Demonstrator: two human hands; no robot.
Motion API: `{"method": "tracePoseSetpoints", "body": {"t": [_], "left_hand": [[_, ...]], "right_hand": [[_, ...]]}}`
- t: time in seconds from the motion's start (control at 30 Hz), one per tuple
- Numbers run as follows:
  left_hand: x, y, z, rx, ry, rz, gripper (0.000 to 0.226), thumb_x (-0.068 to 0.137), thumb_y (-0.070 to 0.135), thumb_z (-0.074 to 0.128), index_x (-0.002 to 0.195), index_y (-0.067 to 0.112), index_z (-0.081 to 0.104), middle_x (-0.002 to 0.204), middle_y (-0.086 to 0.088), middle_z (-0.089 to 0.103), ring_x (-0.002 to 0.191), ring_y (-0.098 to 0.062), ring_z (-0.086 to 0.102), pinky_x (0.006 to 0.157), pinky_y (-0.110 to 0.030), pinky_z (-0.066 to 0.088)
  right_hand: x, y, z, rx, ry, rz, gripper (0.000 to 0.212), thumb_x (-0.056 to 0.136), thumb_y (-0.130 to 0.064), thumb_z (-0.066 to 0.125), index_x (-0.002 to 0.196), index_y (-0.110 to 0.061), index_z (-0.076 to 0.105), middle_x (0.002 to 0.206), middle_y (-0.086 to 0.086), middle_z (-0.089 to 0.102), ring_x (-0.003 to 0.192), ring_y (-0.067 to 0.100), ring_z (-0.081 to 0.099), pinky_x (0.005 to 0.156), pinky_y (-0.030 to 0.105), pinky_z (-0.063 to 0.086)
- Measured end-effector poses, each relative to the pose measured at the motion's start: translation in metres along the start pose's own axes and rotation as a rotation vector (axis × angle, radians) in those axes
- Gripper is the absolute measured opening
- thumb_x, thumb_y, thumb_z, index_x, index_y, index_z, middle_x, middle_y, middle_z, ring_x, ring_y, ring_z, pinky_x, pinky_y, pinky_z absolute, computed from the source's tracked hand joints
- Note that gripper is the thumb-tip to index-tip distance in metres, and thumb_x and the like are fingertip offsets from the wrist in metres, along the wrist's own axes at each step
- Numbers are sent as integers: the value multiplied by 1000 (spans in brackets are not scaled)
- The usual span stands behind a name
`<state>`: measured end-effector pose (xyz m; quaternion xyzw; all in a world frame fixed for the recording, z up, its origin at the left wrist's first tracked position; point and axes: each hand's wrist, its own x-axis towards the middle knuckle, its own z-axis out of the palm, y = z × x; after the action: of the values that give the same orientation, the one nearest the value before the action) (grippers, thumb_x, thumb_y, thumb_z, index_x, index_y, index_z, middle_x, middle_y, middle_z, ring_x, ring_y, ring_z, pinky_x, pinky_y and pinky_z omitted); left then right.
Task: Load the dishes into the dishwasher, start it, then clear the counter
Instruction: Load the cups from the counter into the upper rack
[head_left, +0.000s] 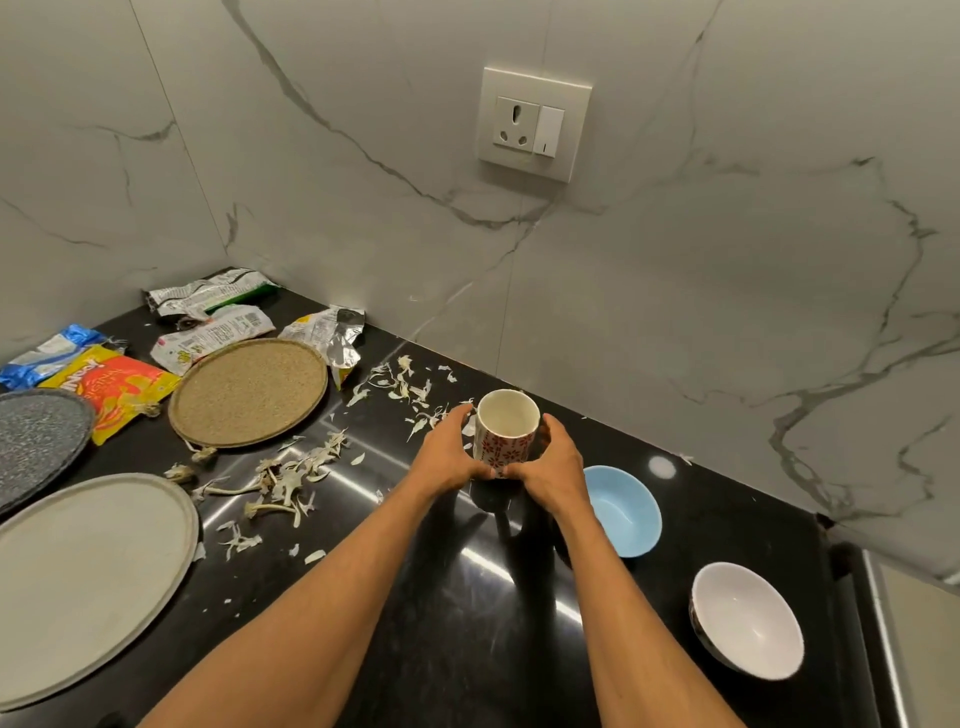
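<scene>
Cup (506, 434), cylindrical, red-patterned ceramic, gripped between both hands.

Cup (506, 441): white, red floral motifs; blue bowl (623, 512): pale, plain; white bowl (748, 621): plain inside; table (467, 623): glossy black; tan plate (248, 397): speckled; grey plate (88, 582): plain; dark plate (36, 441): mottled grey; orange packet (119, 392): yellow-edged; wall (727, 260): white marble, grey veins.

mug (506, 434): between left hand (448, 457) and right hand (553, 467)
bowls (623, 512): right of mug
plates (249, 395): left on bench (467, 623); wrappers (213, 335) behind
peelings (291, 483): between plates and mug
</scene>
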<state>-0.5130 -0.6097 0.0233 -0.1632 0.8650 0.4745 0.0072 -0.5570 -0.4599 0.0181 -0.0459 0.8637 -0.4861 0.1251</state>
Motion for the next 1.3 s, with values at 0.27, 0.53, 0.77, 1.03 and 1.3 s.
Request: {"method": "tracePoseSetpoints", "body": {"t": [0.27,0.53,0.77,1.03,1.3], "left_hand": [[19,2,7,-7,-56,38,101,59,16,89,143,22,34,137,-1,51,127,-20,47,105,-35,38],[20,3,7,-53,-1,55,87,58,5,87,133,20,46,126,-1,59,115,-17,55,102,-39,46],[1,6,-3,-91,34,100,90,50,12,91,130,23,51,120,4,63,112,-14,58,99,-34,47],[-49,9,-33,-165,-47,197,78,64,15,87,132,25,51,125,1,61,116,-17,55,96,-31,44],[-128,8,-49,-315,-227,260,73,74,7,79,137,24,45,131,-8,54,121,-21,51,100,-45,48]], "right_hand": [[17,1,2,23,-77,-11,95,67,-5,87,147,-18,38,145,5,50,135,23,45,110,40,39],[15,3,6,28,-9,-26,81,74,-9,84,144,-18,44,141,5,53,131,22,49,107,37,41],[-6,-6,3,59,23,-70,77,74,-8,83,141,-17,46,137,4,56,128,21,51,104,34,41],[-68,-27,-8,103,19,-146,75,73,-3,81,140,-16,48,136,5,58,127,20,52,104,37,44],[-172,-31,-11,171,95,-130,73,75,-2,80,140,-12,49,132,6,60,122,18,53,97,29,46]]}}
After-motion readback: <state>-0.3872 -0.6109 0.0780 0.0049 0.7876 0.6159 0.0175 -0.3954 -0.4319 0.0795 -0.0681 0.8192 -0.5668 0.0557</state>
